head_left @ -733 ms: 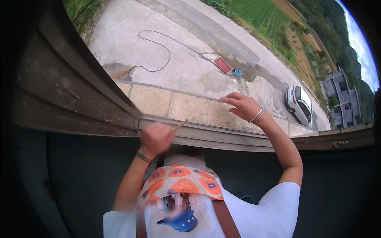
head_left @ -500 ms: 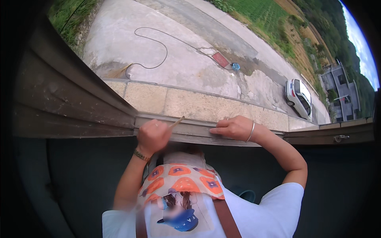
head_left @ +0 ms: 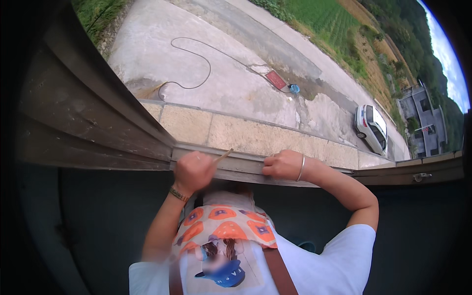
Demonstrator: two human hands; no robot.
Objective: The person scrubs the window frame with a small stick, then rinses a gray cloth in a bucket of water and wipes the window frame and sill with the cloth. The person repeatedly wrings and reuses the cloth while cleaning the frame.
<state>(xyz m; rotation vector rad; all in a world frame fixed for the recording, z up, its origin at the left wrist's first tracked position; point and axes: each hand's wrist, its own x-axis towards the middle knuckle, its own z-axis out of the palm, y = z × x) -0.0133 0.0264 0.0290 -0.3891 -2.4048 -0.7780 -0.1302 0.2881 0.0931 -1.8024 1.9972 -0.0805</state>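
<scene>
The left hand [head_left: 194,171] is closed around a thin stick [head_left: 224,155], tip toward 2 o'clock. The window track [head_left: 241,165] extends toward 3 o'clock, to the curled right hand [head_left: 283,165]; whether this grips anything cannot be determined.

The sky [head_left: 446,46] glares above a dim interior [head_left: 108,216].

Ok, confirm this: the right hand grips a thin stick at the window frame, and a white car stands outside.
Wrong hand: the head view shows the left hand gripping the thin stick at the window frame. The white car does stand outside.
</scene>
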